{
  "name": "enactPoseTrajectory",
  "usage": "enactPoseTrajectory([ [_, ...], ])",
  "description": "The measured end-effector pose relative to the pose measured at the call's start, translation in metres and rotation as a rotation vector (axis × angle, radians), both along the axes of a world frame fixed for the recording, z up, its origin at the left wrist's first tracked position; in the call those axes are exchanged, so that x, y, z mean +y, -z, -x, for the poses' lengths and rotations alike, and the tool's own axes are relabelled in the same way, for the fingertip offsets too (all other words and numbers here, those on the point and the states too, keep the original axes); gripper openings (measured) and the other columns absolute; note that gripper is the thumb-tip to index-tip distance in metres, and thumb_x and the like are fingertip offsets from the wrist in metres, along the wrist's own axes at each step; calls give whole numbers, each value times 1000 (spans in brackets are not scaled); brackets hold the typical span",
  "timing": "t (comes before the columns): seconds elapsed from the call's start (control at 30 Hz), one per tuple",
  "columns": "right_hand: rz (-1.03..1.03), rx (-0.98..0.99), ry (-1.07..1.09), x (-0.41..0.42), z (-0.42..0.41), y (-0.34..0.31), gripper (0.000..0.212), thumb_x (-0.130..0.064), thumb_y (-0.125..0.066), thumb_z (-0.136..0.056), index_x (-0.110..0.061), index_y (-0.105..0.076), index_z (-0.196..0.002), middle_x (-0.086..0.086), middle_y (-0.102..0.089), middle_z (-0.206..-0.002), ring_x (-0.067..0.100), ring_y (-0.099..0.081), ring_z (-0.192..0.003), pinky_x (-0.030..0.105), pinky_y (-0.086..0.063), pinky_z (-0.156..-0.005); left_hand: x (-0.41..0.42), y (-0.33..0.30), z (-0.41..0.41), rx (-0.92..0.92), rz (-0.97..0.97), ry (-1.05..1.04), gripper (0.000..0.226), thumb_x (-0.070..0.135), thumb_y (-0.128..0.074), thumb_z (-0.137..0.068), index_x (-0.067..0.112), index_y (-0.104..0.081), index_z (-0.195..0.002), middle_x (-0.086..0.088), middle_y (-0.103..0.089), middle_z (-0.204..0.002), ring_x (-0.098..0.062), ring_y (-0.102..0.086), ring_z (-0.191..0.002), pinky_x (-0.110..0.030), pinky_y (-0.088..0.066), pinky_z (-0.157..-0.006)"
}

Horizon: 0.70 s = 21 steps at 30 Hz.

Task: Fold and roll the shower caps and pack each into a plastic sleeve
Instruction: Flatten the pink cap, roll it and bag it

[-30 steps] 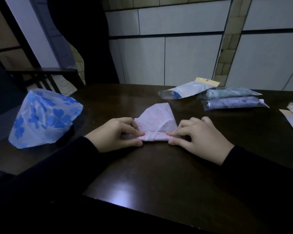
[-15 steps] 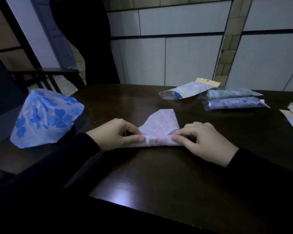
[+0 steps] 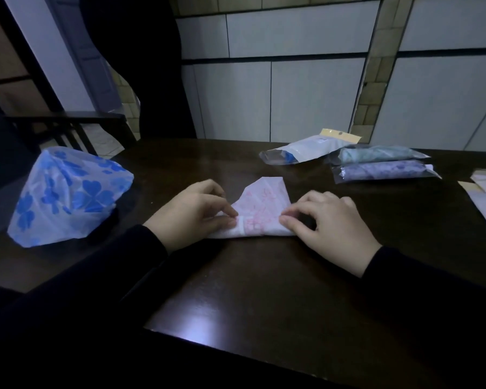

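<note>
Mid-roll at frame centre: left hand (image 3: 192, 213) and right hand (image 3: 327, 223) pinching pink cap (image 3: 260, 213); 2 sleeved rolls (image 3: 382, 164) upper right, blue cap (image 3: 68, 192) left untouched.

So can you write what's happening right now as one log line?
step: rolling pink shower cap | left hand: pinches roll | right hand: pinches roll | blue shower cap: unfolded | packed sleeves: far right

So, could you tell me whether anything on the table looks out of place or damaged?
Nothing stands out. Both hands, left and right, pinch the pink shower cap mid-roll; the blue cap sits unfolded at left, and packed sleeves lie at the far right.
</note>
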State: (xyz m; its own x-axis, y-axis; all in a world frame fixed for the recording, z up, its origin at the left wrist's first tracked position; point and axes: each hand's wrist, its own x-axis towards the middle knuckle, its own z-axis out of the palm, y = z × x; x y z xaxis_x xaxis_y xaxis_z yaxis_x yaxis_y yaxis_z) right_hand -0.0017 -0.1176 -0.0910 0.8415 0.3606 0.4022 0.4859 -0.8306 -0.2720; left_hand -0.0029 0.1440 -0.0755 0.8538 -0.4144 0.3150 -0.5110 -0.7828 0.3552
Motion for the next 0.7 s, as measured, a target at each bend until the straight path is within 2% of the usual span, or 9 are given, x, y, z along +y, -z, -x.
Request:
enactPoseTrajectory([
  [0.1, 54, -145, -101, 3, 2, -2, 15, -40, -59, -89, -40, -67, -102, -18, -59, -98, 10, -51, -88, 33, -31, -76, -3, 1, 2, -64, -19, 43, 15, 19, -73, -84, 27, -75, -97, 10, -56, -96, 2, -54, -78, -12, -40, -69],
  [0.2, 146, -174, -153, 1, 3, -2, 17, -30, -60, -90, -37, -71, -101, -17, -65, -94, 15, -52, -83, 32, -21, -72, -2, 3, 2, -69, -61, 88, 16, 17, -68, -88, 22, -76, -101, 9, -61, -97, 9, -54, -76, -4, -37, -67],
  [0.33, 174, -124, -167, -4, 6, -1, 43, -53, -35, -93, -36, -70, -111, -17, -63, -97, 14, -49, -87, 30, -13, -71, 4, 3, 2, 26, -22, 147, 28, 37, -61, -90, 21, -74, -108, 12, -62, -103, 2, -60, -87, -11, -45, -74],
  [0.47, 223, -108, -155, -5, 6, -1, 30, -50, -51, -91, -39, -68, -114, -18, -64, -99, 13, -49, -89, 32, -21, -74, 8, 5, 1, 43, 8, 166, 44, 56, -65, -79, 22, -76, -105, 12, -63, -101, -6, -64, -91, -24, -52, -75],
  [0.6, 165, -121, -127, -9, 1, -4, 32, -56, -54, -86, -40, -71, -107, -21, -69, -99, 9, -43, -84, 32, -21, -73, 7, 3, -2, 36, 0, 162, 40, 54, -66, -78, 24, -77, -103, 13, -62, -98, -1, -62, -88, -15, -48, -73],
  [0.7, 198, -181, -144, -9, 2, -1, 26, -51, -58, -87, -35, -75, -100, -17, -71, -86, 14, -50, -76, 34, -25, -70, 6, 0, -2, 40, -36, 158, 41, 56, -61, -79, 25, -77, -103, 14, -60, -97, -4, -62, -87, -17, -49, -72],
])
